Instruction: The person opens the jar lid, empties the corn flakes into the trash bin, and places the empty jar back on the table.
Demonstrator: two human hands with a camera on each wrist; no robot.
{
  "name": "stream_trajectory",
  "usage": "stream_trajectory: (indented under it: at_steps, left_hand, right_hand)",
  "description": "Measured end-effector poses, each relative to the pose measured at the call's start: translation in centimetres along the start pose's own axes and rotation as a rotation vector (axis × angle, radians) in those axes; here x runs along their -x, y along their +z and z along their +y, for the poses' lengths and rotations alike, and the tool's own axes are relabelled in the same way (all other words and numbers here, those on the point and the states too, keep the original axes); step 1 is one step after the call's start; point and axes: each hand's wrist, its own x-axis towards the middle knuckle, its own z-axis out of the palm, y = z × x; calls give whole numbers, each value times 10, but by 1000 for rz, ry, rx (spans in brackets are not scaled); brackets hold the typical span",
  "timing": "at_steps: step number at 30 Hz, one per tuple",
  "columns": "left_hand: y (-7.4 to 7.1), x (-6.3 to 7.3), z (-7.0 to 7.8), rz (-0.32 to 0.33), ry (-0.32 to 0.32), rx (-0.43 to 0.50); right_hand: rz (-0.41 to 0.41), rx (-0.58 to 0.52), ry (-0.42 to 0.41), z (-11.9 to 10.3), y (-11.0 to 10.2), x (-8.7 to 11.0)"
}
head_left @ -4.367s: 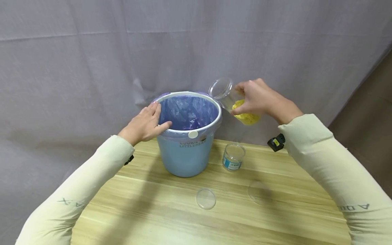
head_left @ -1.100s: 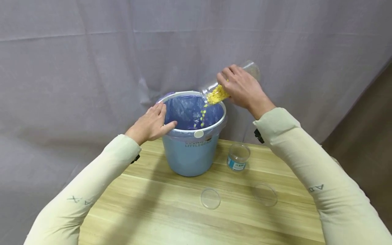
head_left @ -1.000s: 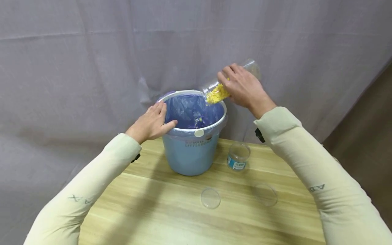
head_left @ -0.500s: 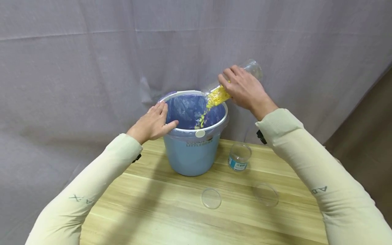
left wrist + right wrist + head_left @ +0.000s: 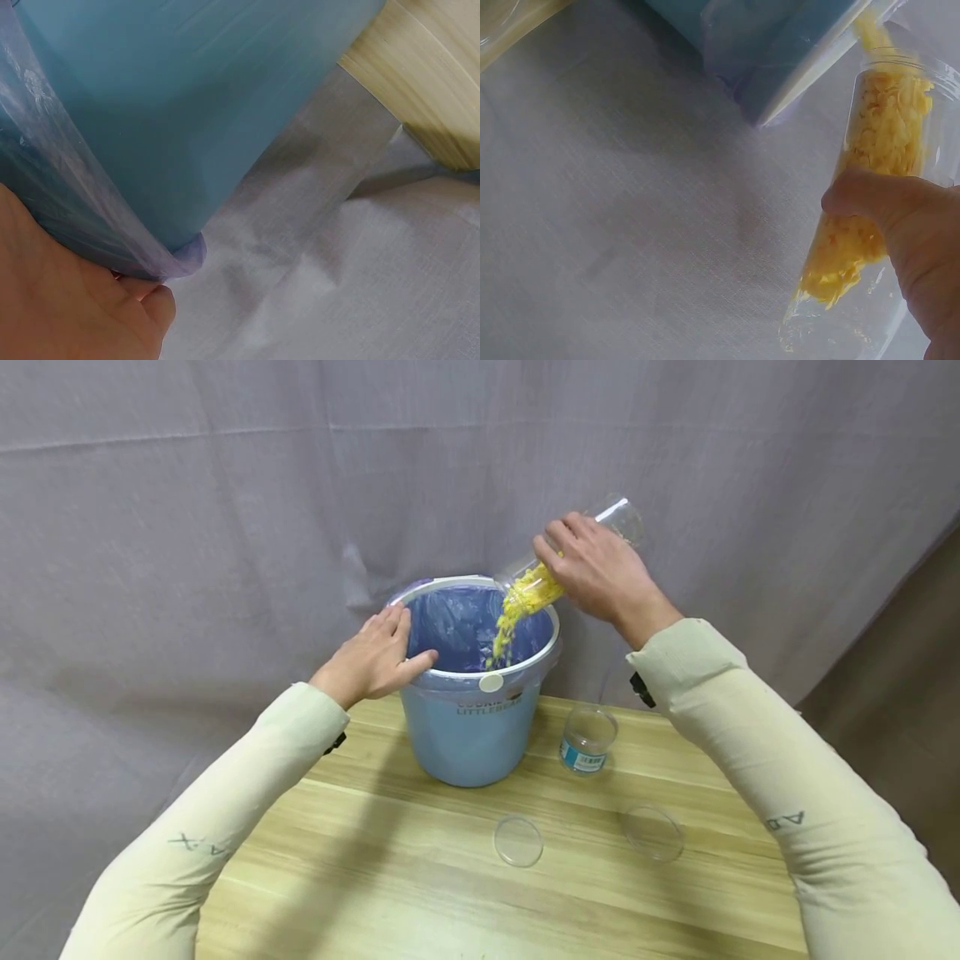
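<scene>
A light-blue trash bin (image 5: pixel 468 739), white-rimmed and lined with a thin bluish bag (image 5: pixel 450 618), stands on the table. My left hand (image 5: pixel 369 662) rests on its left rim, fingers extended and thumb over the front edge; in the left wrist view the hand (image 5: pixel 82 307) lies against the folded-over liner. My right hand (image 5: pixel 596 564) grips a clear plastic jar (image 5: pixel 621 518), tipped mouth-down over the bin's right rim. Small yellow flakes (image 5: pixel 507 628) stream from its mouth into the bin. In the right wrist view, yellow flakes (image 5: pixel 889 124) fill much of the jar, thumb across its side.
Right of the bin stands a second clear jar (image 5: pixel 588 739) with a blue label, uncapped. Two clear round lids (image 5: pixel 517 842) lie on the wooden table (image 5: pixel 420 877) in front. A grey curtain (image 5: pixel 225 527) hangs directly behind the table.
My right hand has brought the jar left over the bin and tipped it from mouth-up to mouth-down. The flakes' trickle has become a thicker stream. My left hand stays on the rim.
</scene>
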Motion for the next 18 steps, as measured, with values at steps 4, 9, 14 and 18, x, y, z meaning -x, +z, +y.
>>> stream_trajectory:
  at_steps: [4,9,14,18]
  left_hand:
    - [1,0,0,-4,-1,-3]
    - [2,1,0,-15,-3,-6]
    - [1,1,4,-9,0,-1]
    - [0,2,5,-8,-3,1]
  right_hand:
    - [-20,15,-4,-1,-1,0]
    - [-30,20,-8,-3,0,0]
    - [-16,6,-12,-2,0,2]
    - [-22,6,-16,-1,0,3]
